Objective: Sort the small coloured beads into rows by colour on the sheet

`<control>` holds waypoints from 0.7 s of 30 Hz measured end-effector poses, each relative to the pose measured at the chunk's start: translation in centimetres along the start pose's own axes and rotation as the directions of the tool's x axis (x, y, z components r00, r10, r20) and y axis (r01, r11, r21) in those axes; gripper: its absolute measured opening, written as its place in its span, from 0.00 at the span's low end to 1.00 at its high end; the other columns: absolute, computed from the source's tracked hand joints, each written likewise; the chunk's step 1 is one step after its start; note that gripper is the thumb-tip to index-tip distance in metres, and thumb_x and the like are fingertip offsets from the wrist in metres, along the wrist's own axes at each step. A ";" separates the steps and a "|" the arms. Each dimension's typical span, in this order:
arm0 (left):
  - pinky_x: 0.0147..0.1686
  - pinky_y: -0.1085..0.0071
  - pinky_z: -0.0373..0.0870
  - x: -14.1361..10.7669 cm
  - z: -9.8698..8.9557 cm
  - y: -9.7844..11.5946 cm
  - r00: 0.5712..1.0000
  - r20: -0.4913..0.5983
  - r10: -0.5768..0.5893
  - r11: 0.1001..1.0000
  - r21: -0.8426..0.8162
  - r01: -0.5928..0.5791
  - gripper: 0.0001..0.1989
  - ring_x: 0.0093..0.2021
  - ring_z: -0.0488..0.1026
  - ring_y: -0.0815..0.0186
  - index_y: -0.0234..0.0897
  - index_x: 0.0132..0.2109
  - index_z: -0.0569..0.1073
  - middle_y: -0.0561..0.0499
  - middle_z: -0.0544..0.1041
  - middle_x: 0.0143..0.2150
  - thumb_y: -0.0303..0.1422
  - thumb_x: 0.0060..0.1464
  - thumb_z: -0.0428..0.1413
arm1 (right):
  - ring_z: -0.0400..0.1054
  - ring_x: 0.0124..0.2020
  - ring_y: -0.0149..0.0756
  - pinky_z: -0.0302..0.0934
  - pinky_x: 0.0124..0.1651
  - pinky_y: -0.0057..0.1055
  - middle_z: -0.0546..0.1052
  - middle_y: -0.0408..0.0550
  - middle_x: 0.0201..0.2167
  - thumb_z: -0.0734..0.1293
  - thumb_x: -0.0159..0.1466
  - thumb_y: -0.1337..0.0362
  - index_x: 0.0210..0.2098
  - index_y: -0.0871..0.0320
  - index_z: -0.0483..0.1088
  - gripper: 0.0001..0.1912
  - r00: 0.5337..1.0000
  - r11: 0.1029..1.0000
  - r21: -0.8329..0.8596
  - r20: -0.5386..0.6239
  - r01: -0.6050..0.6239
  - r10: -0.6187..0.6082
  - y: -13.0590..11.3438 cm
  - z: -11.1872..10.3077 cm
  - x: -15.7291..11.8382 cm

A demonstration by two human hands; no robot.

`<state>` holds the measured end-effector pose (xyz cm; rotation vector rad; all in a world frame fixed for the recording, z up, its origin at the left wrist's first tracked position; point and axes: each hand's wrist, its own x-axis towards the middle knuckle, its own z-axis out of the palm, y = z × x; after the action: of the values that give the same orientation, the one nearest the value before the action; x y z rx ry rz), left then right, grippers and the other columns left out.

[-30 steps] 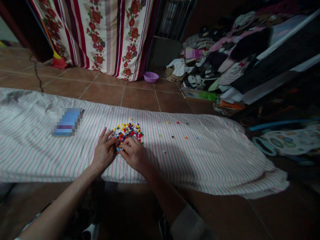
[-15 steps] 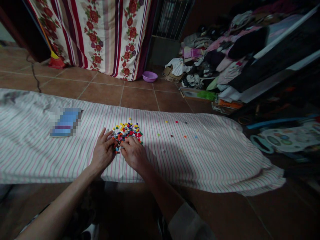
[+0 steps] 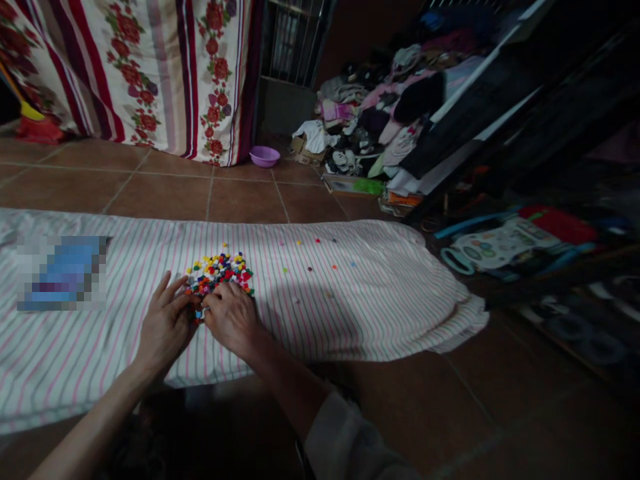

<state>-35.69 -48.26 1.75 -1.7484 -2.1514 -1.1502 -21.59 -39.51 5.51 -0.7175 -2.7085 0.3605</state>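
Observation:
A heap of small multicoloured pieces [image 3: 220, 267] lies on a striped cloth [image 3: 400, 287]. My left hand [image 3: 169, 320] rests at the heap's left front edge, its thumb and fingers spread. Against the heap's front, my right hand [image 3: 231, 313] has its fingers curled down among the pieces; whatever is under the fingertips is hidden. The fingertips of both hands nearly meet. Right of the heap, several single pieces lie spaced apart in rows, among them a red one [image 3: 317, 241], a dark one [image 3: 310, 269] and an orange one [image 3: 335, 267].
A pixelated blue object [image 3: 70, 270] lies on the cloth at the left. Beyond the cloth are a tiled floor, a purple basin [image 3: 265, 157], a floral curtain [image 3: 170, 80] and a pile of clothes [image 3: 380, 113]. Dark shelving holding assorted items stands at the right.
The view has swung to the right, so the cloth and heap appear further left. Both hands stay at the heap's front edge, with little visible change in their pose.

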 end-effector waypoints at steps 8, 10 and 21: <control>0.65 0.45 0.59 -0.3 0.2 -0.5 1.000 -0.011 0.019 1.000 -0.004 -0.019 0.09 0.69 0.53 0.51 0.42 0.39 0.73 0.45 0.71 0.58 0.33 0.57 0.49 | 0.64 0.44 0.39 0.61 0.45 0.33 0.76 0.43 0.39 0.63 0.67 0.62 0.38 0.53 0.73 0.07 0.997 0.997 0.030 -0.022 0.069 -0.068 -0.1 0.1 0.0; 0.65 0.45 0.60 -0.3 0.1 -0.5 1.000 -0.010 0.018 1.000 -0.002 -0.018 0.09 0.69 0.53 0.52 0.43 0.40 0.73 0.45 0.71 0.57 0.33 0.57 0.48 | 0.65 0.44 0.38 0.60 0.46 0.33 0.77 0.42 0.39 0.62 0.67 0.62 0.39 0.53 0.73 0.07 0.996 0.996 0.034 -0.028 0.087 -0.086 -0.2 0.1 0.0; 0.62 0.47 0.64 0.0 0.1 0.3 1.000 -0.004 -0.007 0.997 0.078 0.008 0.15 0.68 0.55 0.51 0.39 0.41 0.74 0.44 0.73 0.57 0.33 0.57 0.43 | 0.66 0.43 0.35 0.57 0.53 0.31 0.78 0.44 0.40 0.61 0.69 0.64 0.40 0.57 0.71 0.07 0.974 0.970 0.079 -0.005 0.228 -0.229 -0.1 -0.9 -0.2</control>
<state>-35.44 -48.14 1.82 -1.7059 -2.1717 -1.0547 -21.16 -39.54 6.36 -0.3775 -2.7257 0.4097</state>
